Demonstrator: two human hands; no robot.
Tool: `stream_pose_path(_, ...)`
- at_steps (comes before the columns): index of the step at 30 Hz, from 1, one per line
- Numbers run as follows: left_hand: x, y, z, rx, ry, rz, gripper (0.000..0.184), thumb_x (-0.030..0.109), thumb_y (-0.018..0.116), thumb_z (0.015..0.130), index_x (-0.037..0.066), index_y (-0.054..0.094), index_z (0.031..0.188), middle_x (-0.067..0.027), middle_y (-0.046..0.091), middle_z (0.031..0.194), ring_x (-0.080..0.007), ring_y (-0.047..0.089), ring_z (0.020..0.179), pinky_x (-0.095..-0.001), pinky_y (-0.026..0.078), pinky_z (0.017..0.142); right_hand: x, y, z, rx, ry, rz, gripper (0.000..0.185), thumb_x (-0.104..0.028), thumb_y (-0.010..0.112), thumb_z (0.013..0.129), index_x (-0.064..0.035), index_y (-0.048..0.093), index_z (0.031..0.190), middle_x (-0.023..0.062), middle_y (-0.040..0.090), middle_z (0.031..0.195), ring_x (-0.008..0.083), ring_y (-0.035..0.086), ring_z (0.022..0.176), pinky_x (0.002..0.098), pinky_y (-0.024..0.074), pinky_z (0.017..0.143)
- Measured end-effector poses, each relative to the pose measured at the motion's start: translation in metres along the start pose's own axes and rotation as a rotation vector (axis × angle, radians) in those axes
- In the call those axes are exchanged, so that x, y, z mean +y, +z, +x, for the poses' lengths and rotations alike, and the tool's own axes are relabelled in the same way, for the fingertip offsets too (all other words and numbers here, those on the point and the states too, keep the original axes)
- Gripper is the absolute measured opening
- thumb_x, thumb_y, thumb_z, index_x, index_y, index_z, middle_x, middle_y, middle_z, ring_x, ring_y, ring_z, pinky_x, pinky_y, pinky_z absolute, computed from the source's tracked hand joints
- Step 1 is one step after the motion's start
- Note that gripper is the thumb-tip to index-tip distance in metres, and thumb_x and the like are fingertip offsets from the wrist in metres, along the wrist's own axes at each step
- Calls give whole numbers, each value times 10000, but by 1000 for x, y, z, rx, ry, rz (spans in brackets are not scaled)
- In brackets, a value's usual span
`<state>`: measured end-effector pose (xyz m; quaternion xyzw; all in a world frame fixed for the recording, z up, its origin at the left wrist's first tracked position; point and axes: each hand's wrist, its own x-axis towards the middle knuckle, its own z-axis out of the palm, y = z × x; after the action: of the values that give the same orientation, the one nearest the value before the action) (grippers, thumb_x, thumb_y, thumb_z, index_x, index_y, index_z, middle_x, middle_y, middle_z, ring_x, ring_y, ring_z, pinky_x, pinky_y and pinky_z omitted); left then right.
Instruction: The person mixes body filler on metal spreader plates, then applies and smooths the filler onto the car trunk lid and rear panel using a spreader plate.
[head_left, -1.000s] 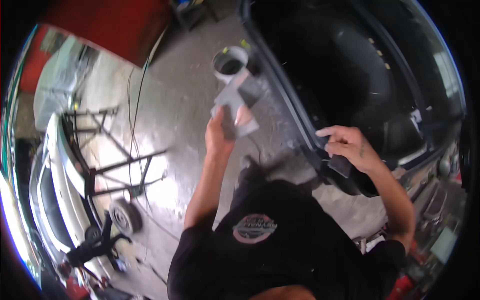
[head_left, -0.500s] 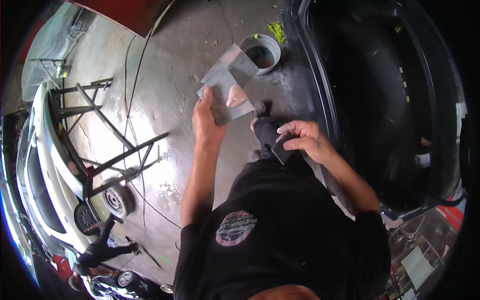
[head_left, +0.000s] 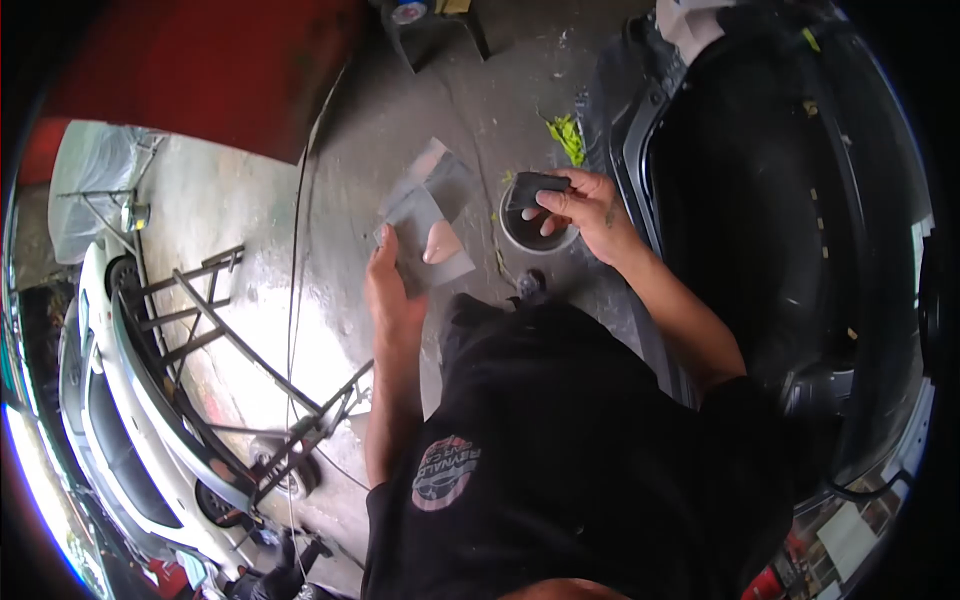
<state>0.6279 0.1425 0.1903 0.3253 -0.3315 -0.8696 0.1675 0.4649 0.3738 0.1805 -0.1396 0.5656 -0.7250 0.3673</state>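
Observation:
My left hand (head_left: pixel 397 285) holds two overlapping grey flat sheets (head_left: pixel 410 222) by their near edge, thumb on top. A smooth pinkish blob of paste (head_left: pixel 441 242) lies on the nearer sheet, and a pink smear shows on the farther one. In my right hand (head_left: pixel 590 212) a small dark flat piece (head_left: pixel 537 190) is pinched between thumb and fingers. That hand is over the round grey bucket (head_left: pixel 513 236) on the floor, to the right of the sheets, not touching them.
A dark car body part (head_left: pixel 632 150) runs along the right. Yellow-green scraps (head_left: pixel 568 138) lie beyond the bucket. At left stand a metal frame (head_left: pixel 225 340), a white car (head_left: pixel 125 420) and a wheel (head_left: pixel 285 466). Cables cross the floor. Another person (head_left: pixel 285 575) is at lower left.
My right hand has moved forward from near my body to over the bucket with the dark piece. The sheets sit slightly lower in view. The camera view has shifted.

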Motion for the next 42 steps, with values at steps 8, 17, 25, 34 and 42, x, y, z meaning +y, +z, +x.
stream_pose_path(8, 58, 36, 191, -182, -152, 60, 406, 285, 486, 1089, -22, 556, 1345, -120, 645, 1281, -240, 626, 1179, -395, 486, 1027, -23, 11, 145, 73, -246, -317, 348, -100, 630, 1007, -10, 641, 1343, 105, 712, 992, 90, 644, 733, 217, 493, 644)
stream_pose_path(17, 155, 94, 401, -318, -227, 120, 378, 259, 514, 1078, -14, 591, 1329, -112, 672, 1262, -245, 654, 1150, -390, 503, 1016, -73, 29, 317, 348, -167, -103, 445, -50, 634, 985, 0, 557, 1420, 52, 653, 842, 127, 688, 712, 243, 541, 635)
stream_pose_path(25, 143, 232, 532, -512, -417, 197, 393, 246, 499, 1087, -4, 551, 1386, -109, 635, 1340, -241, 618, 1234, -410, 480, 1079, -119, -40, 372, 640, -308, -662, 425, -55, 709, 900, -48, 656, 1322, 99, 704, 1108, 144, 668, 905, 255, 512, 829)
stream_pose_path(34, 93, 454, 626, -646, -540, 504, 449, 342, 493, 1090, 6, 565, 1379, -124, 673, 1273, -248, 663, 1153, -424, 536, 1001, -219, -188, 429, 1040, -361, -314, 205, -178, 651, 1000, -24, 708, 1121, 28, 697, 882, 75, 634, 687, 234, 503, 589)
stream_pose_path(42, -16, 599, 706, -978, -806, 327, 412, 295, 552, 1062, 11, 556, 1361, -125, 646, 1295, -283, 648, 1159, -457, 526, 1000, -312, -281, 437, 1159, -502, -67, 233, -86, 660, 981, -20, 647, 1204, 42, 707, 968, 103, 671, 807, 243, 535, 690)
